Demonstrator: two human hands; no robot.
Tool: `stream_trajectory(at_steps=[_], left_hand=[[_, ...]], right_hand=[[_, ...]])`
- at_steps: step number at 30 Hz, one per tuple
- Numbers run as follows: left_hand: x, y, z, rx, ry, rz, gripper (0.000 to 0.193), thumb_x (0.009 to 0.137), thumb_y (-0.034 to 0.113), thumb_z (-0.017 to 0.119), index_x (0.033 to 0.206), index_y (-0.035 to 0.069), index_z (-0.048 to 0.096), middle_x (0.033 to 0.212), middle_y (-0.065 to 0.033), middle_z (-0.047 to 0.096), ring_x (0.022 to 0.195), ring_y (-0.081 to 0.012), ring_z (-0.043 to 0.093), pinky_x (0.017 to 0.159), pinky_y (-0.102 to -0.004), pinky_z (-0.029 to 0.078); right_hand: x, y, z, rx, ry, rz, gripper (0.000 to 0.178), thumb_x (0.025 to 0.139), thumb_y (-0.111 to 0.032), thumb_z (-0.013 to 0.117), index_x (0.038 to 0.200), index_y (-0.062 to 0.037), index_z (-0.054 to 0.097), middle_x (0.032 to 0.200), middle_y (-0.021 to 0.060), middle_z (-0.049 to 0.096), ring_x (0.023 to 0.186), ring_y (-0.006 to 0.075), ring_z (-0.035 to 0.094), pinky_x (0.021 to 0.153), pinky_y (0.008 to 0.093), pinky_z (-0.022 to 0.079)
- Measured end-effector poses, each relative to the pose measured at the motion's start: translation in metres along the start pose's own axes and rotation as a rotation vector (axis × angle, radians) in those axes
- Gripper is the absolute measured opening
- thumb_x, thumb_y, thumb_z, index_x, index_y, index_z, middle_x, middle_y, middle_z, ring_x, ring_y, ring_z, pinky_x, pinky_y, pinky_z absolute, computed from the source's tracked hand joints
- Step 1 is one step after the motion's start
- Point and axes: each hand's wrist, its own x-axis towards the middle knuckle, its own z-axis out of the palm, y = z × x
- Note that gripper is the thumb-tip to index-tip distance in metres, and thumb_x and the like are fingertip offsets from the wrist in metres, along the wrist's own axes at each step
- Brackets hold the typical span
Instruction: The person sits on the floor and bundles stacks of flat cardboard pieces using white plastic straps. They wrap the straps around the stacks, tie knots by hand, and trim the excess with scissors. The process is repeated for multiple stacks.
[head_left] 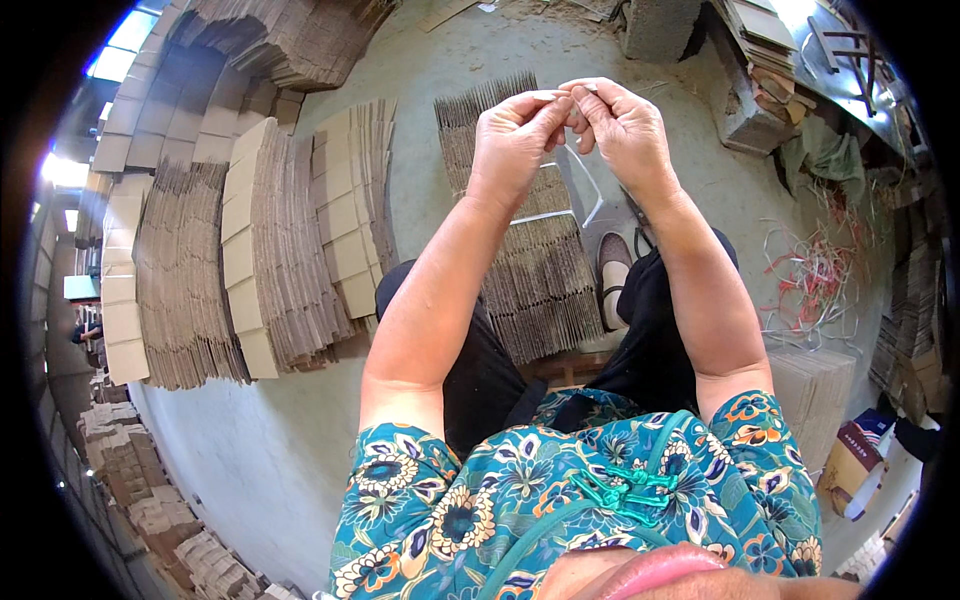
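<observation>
Pinching strap between both hands

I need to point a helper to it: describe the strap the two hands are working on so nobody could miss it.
Start at the cardboard stack lying flat before the person's knees. Above it, the left hand and right hand pinch a thin strap. It is clear and looped, unlike the red and white tangle on the floor.

I log matt, ribbed brown cardboard sheets; a thin, glossy pale plastic strap; rough grey concrete floor; a printed, smooth floral cloth blouse.
</observation>
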Motion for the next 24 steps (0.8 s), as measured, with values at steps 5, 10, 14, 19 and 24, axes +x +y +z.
stream_trajectory(at_steps=[5,10,14,19,24], left_hand=[[-0.004,-0.005,0.004,0.508,0.106,0.456,0.013,0.081,0.005,0.064,0.093,0.004,0.067,0.072,-0.004,0.062,0.06,-0.0103,0.055,0.055,-0.0232,0.045],[0.001,-0.001,-0.005,0.872,0.009,0.659,0.007,0.083,0.009,0.06,0.086,0.003,0.063,0.072,-0.0077,0.06,0.063,-0.0161,0.058,0.057,-0.0256,0.045],[0.001,0.003,-0.01,0.51,-0.07,0.109,0.016,0.09,0.017,0.054,0.081,0.004,0.057,0.07,-0.0011,0.055,0.063,-0.0094,0.051,0.057,-0.0225,0.04],[-0.002,0.011,-0.016,-0.151,-0.149,-0.305,0.016,0.091,0.019,0.054,0.082,0.006,0.056,0.067,0.0031,0.05,0.059,-0.006,0.044,0.053,-0.0191,0.035],[0.001,0.009,-0.021,-0.259,-0.171,-0.297,0.016,0.092,0.019,0.053,0.086,0.004,0.057,0.07,0.0016,0.052,0.062,-0.0066,0.047,0.056,-0.0192,0.038]], right_hand=[[0.001,-0.008,0.001,0.151,-0.017,0.204,0.019,0.094,-0.014,0.047,0.098,-0.0021,0.06,0.058,-0.005,0.044,0.045,0.002,0.036,0.045,0.018,0.04],[0.002,-0.01,-0.005,0.194,-0.062,0.271,0.021,0.091,-0.01,0.046,0.107,-0.0019,0.055,0.062,-0.0045,0.045,0.052,0.003,0.04,0.049,0.019,0.04],[-0.003,-0.007,-0.012,-0.163,-0.123,-0.162,0.022,0.084,-0.003,0.051,0.106,-0.004,0.056,0.062,-0.0012,0.047,0.058,0.0077,0.047,0.055,0.0222,0.043],[-0.007,-0.007,-0.008,-0.374,-0.143,-0.4,0.025,0.08,0.001,0.059,0.103,-0.0069,0.06,0.069,0.001,0.055,0.059,0.0093,0.05,0.059,0.0222,0.045],[-0.004,-0.003,-0.01,-0.123,-0.177,-0.261,0.008,0.081,-0.005,0.064,0.088,-0.0038,0.067,0.079,0.0032,0.065,0.066,0.01,0.059,0.064,0.0217,0.049]])
